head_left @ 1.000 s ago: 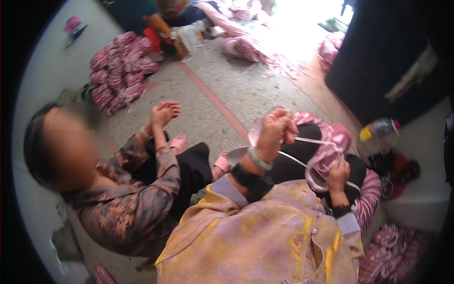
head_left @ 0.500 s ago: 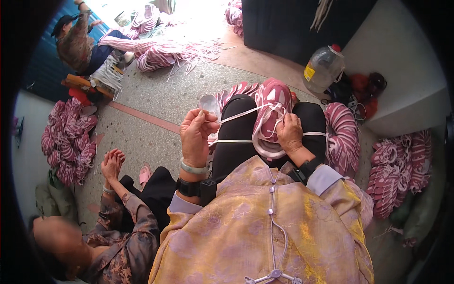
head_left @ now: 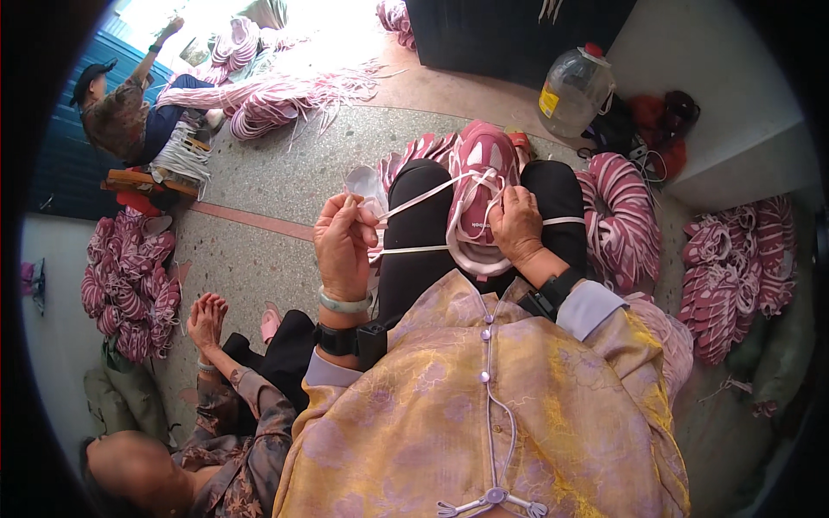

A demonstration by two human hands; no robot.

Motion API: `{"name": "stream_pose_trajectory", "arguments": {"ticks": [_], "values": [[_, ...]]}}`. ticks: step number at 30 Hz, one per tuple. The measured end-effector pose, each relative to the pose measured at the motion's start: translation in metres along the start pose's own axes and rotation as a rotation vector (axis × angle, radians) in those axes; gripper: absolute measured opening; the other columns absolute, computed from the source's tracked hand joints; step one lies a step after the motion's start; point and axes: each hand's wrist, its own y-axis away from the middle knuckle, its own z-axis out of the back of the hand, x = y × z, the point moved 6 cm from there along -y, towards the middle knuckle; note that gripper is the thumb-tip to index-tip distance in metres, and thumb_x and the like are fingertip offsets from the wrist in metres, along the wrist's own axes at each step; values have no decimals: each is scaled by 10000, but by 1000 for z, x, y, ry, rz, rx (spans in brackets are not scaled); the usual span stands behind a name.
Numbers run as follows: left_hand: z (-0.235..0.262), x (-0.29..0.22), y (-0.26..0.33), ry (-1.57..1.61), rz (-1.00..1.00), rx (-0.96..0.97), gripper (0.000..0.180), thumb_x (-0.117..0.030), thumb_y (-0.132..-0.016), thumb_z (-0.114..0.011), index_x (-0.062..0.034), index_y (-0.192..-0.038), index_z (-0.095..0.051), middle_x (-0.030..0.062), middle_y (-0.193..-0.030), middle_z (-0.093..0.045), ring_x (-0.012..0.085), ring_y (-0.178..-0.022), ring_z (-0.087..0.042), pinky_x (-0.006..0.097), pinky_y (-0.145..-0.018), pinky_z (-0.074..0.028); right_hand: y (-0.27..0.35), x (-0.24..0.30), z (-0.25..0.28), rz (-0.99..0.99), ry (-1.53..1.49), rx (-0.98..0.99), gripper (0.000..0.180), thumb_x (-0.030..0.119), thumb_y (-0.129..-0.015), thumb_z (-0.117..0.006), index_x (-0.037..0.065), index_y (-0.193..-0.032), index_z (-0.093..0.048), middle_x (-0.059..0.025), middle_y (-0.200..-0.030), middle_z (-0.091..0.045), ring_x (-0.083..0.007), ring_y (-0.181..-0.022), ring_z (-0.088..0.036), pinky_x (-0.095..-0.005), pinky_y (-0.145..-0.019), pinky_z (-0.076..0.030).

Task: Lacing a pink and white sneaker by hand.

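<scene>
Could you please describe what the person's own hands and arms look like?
The left hand wears a pale bangle and a black strap with a boxy unit; the right hand has a similar strap and unit, no bangle visible. Yellow-gold sleeves end in lavender cuffs.

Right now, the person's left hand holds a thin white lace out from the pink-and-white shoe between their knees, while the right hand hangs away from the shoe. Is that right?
Not quite: the head view shows the right hand touching the pink-and-white shoe. The left hand does hold the thin white lace out from it.
</scene>
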Motion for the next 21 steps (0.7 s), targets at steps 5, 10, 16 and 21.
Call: {"name": "stream_pose_trajectory", "arguments": {"ticks": [5,10,16,21], "values": [[-13,1,-1,-7,-24,-32,107,-86,-899,-456,4,-911,-513,95,-648,-594,97,-440,-523,177,-432,-433,-5,2,-5,-15,16,-14,215,212,-749,-519,19,-843,-505,-172,-875,-515,-357,-864,-506,-440,-759,-437],[-7,3,-2,-23,-22,-24,114,-89,-906,-442,-4,-922,-517,108,-699,-609,115,-504,-563,194,-474,-461,-7,5,-7,5,40,-17,212,209,-746,-520,18,-837,-508,-173,-869,-517,-352,-858,-508,-434,-755,-439],[-13,4,-2,-18,0,-45,78,-77,-893,-471,-8,-876,-502,105,-669,-611,125,-500,-583,207,-480,-486,-9,5,-8,24,61,-21,221,208,-754,-509,8,-848,-519,-177,-880,-528,-346,-850,-514,-419,-752,-441],[-9,4,-5,-34,-2,-48,61,-68,-886,-477,-12,-883,-501,102,-676,-613,114,-505,-580,195,-477,-480,-11,2,-12,23,59,-20,237,205,-759,-506,3,-878,-536,-178,-886,-538,-349,-856,-520,-418,-762,-439]]}}
